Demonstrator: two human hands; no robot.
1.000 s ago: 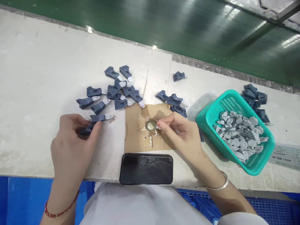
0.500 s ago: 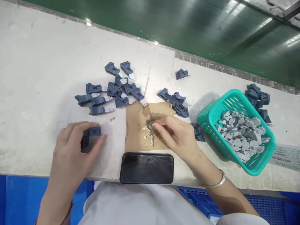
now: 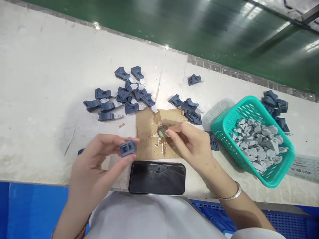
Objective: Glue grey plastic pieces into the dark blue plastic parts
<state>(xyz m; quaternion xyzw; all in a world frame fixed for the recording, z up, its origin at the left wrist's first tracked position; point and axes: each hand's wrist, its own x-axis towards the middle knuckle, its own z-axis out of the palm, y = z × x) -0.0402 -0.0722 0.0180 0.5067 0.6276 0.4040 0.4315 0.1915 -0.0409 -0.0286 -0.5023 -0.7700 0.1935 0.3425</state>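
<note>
Your left hand [image 3: 91, 167] pinches a dark block [image 3: 127, 148] between thumb and fingers, raised just left of the cardboard [image 3: 147, 147], its hollow end showing. It looks like light, stiff plastic that should bear a firm squeeze; the flat outer sides seem the best hold, clear of the openings. Your right hand [image 3: 193, 142] has thumb and forefinger closed together beside the round cap [image 3: 162, 132], on what looks like a small pale piece, mostly hidden. That piece is probably light and hard, but slippery if wet from the shiny spill [image 3: 163, 149]; grip it by its dry end.
</note>
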